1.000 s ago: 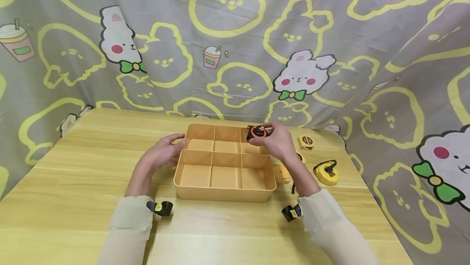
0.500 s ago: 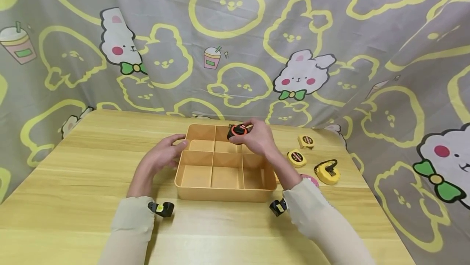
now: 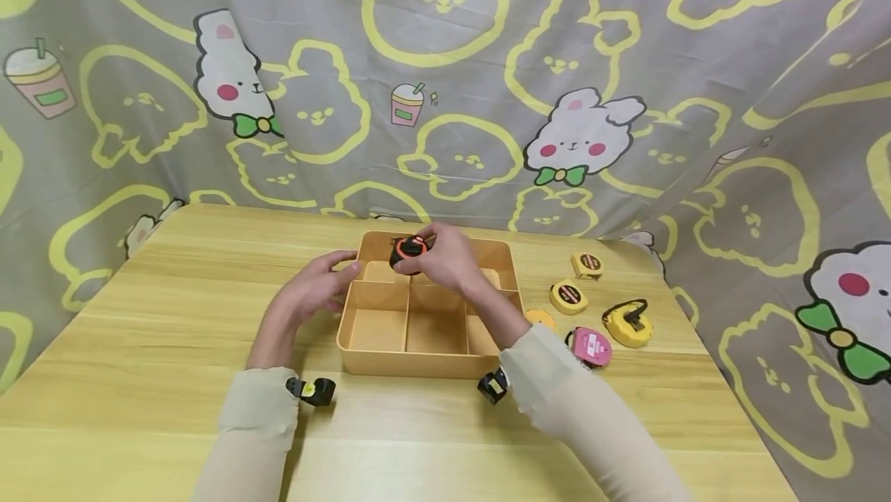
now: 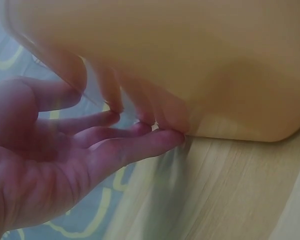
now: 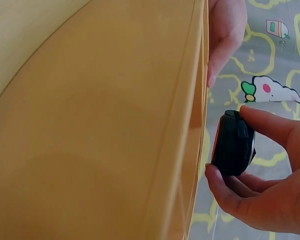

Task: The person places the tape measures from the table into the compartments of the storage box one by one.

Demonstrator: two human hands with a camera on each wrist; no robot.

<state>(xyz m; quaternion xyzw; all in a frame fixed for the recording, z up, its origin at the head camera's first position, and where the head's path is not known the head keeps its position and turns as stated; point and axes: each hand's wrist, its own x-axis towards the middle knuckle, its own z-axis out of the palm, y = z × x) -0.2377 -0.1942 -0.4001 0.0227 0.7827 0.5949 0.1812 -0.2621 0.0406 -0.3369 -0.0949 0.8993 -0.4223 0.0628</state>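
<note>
Black tape measure (image 3: 409, 253) has shifted leftward over the rear of the box (image 3: 418, 363) since the earlier frame. Wood-grain desk (image 3: 174, 316) meets patterned cloth (image 3: 466, 84) behind. Right hand (image 3: 445, 258) pinches it; left hand (image 3: 316, 285), unclenched, touches the box's left wall. Leftward, the desk extends well beyond the box.

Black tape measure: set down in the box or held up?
Held up. The right hand grips the black tape measure; the right wrist view shows it clear of the box, beyond its rim.
</note>
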